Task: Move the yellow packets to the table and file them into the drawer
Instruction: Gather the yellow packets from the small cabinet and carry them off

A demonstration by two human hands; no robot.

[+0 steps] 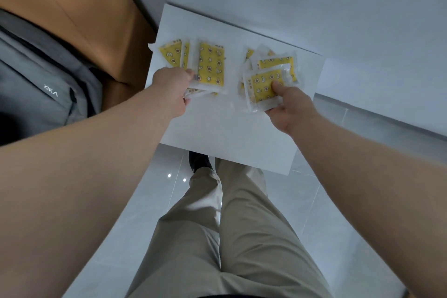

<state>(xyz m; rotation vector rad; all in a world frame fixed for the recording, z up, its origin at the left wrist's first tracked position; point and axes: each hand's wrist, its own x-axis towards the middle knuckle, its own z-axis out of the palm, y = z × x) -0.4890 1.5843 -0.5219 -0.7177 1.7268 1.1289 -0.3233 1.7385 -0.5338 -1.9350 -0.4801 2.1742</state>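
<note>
My forearms (72,164) reach over the white surface (229,138). My left hand (173,89) pinches one fan of yellow packets (210,65) and my right hand (290,109) thumb-clamps another bunch (264,86). I'd squeeze firmly and keep both level so none slips.

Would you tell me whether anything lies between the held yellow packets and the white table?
Nothing visible does: the left hand and right hand hold yellow packets over the white table. No drawer shows.

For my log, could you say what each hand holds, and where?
Left hand: yellow packets, by their lower left edge. Right hand: more yellow packets, by the lower right corner.
</note>
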